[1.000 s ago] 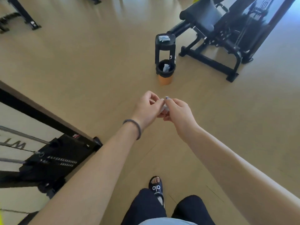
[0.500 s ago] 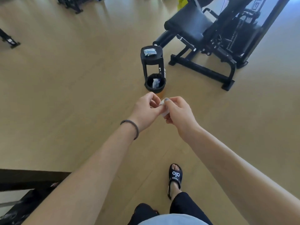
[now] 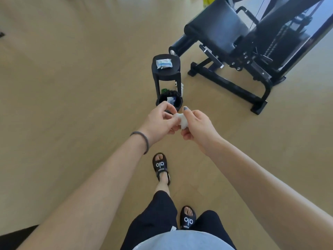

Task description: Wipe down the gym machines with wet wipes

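Note:
A small crumpled white wet wipe (image 3: 182, 120) is held between both hands at mid-frame. My left hand (image 3: 160, 121) pinches its left end, and my right hand (image 3: 197, 126) grips its right side with curled fingers. Just beyond the hands stands a small black bin (image 3: 177, 103) with used wipes inside, partly hidden by my left hand. Behind it a black stool (image 3: 166, 70) carries a pack of wet wipes (image 3: 164, 63). A black gym machine (image 3: 239, 38) with a padded seat stands at the upper right.
The machine's floor frame (image 3: 228, 87) runs across the floor to the right of the stool. My feet in black slides (image 3: 161, 167) stand on the bare wooden floor below the hands. A dark object edge shows at the bottom left corner.
I have walked closer to the stool and bin, which now lie just beyond my hands. More of the wipe shows between my fingers. The machine at the lower left has left the view.

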A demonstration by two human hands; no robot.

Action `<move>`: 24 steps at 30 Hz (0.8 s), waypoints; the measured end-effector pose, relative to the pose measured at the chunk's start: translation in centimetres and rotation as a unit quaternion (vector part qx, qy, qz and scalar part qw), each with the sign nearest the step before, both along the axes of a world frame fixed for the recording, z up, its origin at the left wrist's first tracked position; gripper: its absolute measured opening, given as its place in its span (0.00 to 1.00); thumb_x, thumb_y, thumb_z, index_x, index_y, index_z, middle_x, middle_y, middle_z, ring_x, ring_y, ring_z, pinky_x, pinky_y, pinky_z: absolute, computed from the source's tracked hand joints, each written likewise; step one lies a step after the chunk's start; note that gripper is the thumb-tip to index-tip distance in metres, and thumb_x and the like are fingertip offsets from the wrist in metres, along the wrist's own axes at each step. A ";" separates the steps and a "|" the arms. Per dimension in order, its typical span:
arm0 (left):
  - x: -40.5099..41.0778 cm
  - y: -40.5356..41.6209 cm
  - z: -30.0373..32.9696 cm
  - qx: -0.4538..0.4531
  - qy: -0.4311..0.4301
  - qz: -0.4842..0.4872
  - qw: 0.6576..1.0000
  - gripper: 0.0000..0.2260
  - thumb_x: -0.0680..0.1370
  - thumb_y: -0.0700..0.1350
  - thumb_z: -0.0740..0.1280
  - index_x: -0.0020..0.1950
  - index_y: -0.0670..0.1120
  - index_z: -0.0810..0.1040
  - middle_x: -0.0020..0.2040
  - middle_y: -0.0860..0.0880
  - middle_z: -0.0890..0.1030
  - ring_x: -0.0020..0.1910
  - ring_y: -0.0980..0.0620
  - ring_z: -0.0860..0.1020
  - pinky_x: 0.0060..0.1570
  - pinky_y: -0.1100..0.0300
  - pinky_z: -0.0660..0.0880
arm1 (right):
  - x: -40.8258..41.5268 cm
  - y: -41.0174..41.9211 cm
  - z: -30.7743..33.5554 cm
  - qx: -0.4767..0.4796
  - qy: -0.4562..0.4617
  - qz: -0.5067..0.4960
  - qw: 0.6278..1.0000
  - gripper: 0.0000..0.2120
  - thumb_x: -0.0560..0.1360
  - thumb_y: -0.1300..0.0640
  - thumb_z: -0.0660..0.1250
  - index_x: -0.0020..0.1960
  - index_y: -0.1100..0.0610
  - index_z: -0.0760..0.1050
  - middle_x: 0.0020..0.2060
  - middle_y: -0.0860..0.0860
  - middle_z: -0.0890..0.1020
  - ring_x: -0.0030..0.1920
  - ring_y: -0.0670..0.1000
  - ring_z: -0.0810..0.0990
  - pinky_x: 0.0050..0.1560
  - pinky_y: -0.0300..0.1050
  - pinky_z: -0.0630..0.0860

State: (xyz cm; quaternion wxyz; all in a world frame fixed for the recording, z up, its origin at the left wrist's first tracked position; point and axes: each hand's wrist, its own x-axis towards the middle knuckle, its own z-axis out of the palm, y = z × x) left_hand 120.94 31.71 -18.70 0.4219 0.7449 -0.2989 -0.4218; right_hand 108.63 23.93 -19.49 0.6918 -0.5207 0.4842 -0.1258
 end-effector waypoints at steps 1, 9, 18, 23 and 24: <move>1.5 -1.5 -0.7 0.008 -0.006 -0.004 1.000 0.05 0.80 0.43 0.69 0.51 0.44 0.75 0.45 0.44 0.84 0.41 0.49 0.84 0.43 0.57 0.83 | 1.5 -1.5 -0.6 0.016 -0.012 -0.002 1.000 0.16 0.83 0.46 0.61 0.54 0.60 0.76 0.38 0.54 0.82 0.34 0.50 0.79 0.35 0.46 0.76; 15.8 -14.9 -7.3 0.084 -0.027 -0.017 0.996 0.04 0.76 0.43 0.70 0.50 0.47 0.78 0.46 0.46 0.84 0.49 0.45 0.83 0.52 0.45 0.81 | 15.1 -15.3 -6.6 0.039 0.008 -0.064 0.997 0.13 0.79 0.61 0.63 0.60 0.57 0.82 0.55 0.53 0.83 0.44 0.47 0.83 0.52 0.45 0.82; 28.3 -27.6 -14.0 0.154 0.006 0.036 0.987 0.06 0.75 0.39 0.65 0.49 0.48 0.76 0.46 0.47 0.82 0.52 0.44 0.83 0.54 0.44 0.81 | 27.1 -28.1 -15.7 -0.015 0.141 -0.053 0.988 0.18 0.80 0.57 0.62 0.69 0.54 0.77 0.41 0.46 0.84 0.42 0.48 0.85 0.53 0.48 0.82; 31.0 -31.9 -18.4 0.171 -0.001 0.065 0.983 0.07 0.75 0.40 0.63 0.48 0.51 0.77 0.46 0.47 0.83 0.50 0.45 0.82 0.52 0.45 0.81 | 31.2 -33.3 -20.9 -0.002 0.219 0.059 0.974 0.26 0.81 0.51 0.59 0.79 0.55 0.63 0.41 0.44 0.80 0.49 0.51 0.86 0.56 0.46 0.78; 31.1 -32.5 -19.1 0.179 0.005 0.064 0.982 0.07 0.75 0.40 0.63 0.47 0.52 0.77 0.46 0.47 0.83 0.50 0.45 0.82 0.52 0.45 0.81 | 31.6 -34.0 -21.3 0.004 0.235 0.086 0.968 0.27 0.82 0.51 0.59 0.79 0.55 0.61 0.44 0.46 0.79 0.49 0.52 0.86 0.59 0.48 0.78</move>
